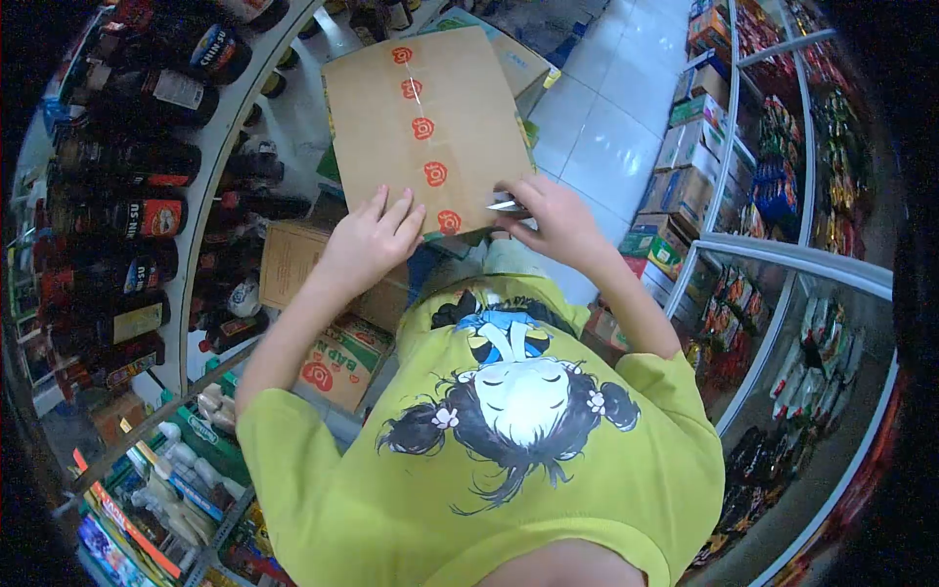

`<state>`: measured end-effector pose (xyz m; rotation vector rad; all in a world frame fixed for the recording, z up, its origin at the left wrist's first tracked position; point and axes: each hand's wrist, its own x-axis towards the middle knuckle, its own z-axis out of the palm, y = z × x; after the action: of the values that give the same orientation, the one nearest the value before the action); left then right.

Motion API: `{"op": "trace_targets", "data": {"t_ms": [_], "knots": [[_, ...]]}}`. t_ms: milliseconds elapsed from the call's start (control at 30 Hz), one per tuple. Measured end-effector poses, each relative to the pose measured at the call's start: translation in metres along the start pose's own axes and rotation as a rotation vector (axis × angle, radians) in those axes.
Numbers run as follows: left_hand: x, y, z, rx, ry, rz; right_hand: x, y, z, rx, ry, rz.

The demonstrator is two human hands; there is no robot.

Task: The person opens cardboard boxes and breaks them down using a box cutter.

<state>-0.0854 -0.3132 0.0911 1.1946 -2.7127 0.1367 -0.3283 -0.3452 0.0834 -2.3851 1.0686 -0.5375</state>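
Left hand point(386, 227) is spread pretty flat on the near end of the taped cardboard box point(430, 127), and the right hand point(538, 210) is gripping a small blade point(507, 206) by the box's near right corner.

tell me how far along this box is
Looks done: carton placed sealed side up, left hand resting on it. In hand: a blade in the right hand, by the near edge. Seemingly left: opening it, as the tape shows no visible cut.
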Motion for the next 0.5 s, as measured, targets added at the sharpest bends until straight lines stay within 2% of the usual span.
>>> {"op": "trace_targets", "data": {"t_ms": [133, 233, 433, 500], "knots": [[0.007, -0.003, -0.004, 0.086, -0.049, 0.196, -0.008, -0.004, 0.005, -0.078, 0.072, 0.002], [0.011, 0.002, -0.008, 0.112, -0.093, 0.222, -0.013, -0.006, 0.009, -0.104, 0.099, 0.011], [0.012, 0.008, -0.009, 0.227, -0.041, 0.276, -0.02, -0.015, 0.01, -0.186, 0.138, 0.024], [0.013, 0.006, -0.01, 0.227, -0.019, 0.264, -0.018, -0.016, 0.01, -0.182, 0.218, 0.0]]}}
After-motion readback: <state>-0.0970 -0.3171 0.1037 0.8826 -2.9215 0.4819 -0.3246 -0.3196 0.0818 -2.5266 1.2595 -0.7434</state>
